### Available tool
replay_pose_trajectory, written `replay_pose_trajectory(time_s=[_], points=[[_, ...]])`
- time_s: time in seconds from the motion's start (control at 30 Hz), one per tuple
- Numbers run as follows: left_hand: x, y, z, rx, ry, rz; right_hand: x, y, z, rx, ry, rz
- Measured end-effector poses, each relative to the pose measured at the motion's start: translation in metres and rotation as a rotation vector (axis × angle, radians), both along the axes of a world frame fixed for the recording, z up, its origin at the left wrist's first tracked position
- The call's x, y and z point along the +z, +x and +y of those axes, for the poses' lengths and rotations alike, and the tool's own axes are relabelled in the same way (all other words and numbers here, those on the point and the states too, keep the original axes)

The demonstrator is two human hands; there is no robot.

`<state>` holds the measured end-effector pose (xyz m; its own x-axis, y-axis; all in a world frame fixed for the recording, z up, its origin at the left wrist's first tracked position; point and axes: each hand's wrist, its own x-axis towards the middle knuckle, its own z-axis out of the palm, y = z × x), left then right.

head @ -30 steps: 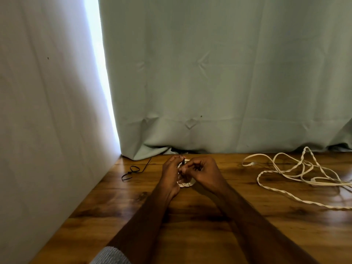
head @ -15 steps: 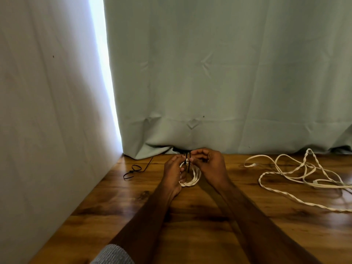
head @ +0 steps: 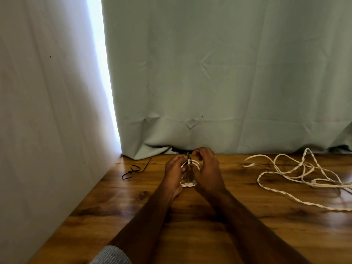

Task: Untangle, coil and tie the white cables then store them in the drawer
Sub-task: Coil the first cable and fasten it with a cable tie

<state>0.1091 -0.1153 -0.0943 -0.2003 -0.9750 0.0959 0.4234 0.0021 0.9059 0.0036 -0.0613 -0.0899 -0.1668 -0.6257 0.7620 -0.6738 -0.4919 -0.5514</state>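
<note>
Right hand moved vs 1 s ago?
Yes. The right hand, beside the coiled white cable, has shifted away from the person toward the curtain; its fingers now overlap the hem.

Place: a curtained-off recording corner, indoors.
Evidence: pale green fabric curtain, plain white cloth sheet, glossy brown wooden surface.

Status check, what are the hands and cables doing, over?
Both hands gripping coiled cable, black tie at top. Second cable tangled at right. Nothing blocking.
</note>
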Motion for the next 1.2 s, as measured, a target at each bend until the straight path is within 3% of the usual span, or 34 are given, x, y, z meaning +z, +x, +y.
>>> replay_pose_trajectory(time_s=[0.27, 0.5, 0.63, 0.8, 0.93, 1.2], points=[[0.003, 0.003, 0.004, -0.100, -0.008, 0.043, -0.003, -0.007, -0.007, 0.082, 0.261, -0.240], [0.004, 0.003, 0.008, -0.169, 0.001, 0.036, -0.004, -0.023, -0.012, 0.519, 0.538, -0.608], [0.003, 0.002, 0.008, -0.194, 0.004, 0.058, -0.003, -0.031, -0.008, 0.646, 0.582, -0.688], [0.002, 0.003, 0.005, -0.270, 0.015, 0.120, 0.005, -0.044, -0.012, 0.599, 0.650, -0.913], [0.000, -0.004, 0.010, -0.360, 0.019, 0.122, -0.002, -0.053, -0.016, 0.515, 0.636, -0.862], [0.002, -0.009, 0.019, -0.417, 0.021, 0.083, 0.003, -0.057, -0.013, 0.578, 0.676, -0.871]])
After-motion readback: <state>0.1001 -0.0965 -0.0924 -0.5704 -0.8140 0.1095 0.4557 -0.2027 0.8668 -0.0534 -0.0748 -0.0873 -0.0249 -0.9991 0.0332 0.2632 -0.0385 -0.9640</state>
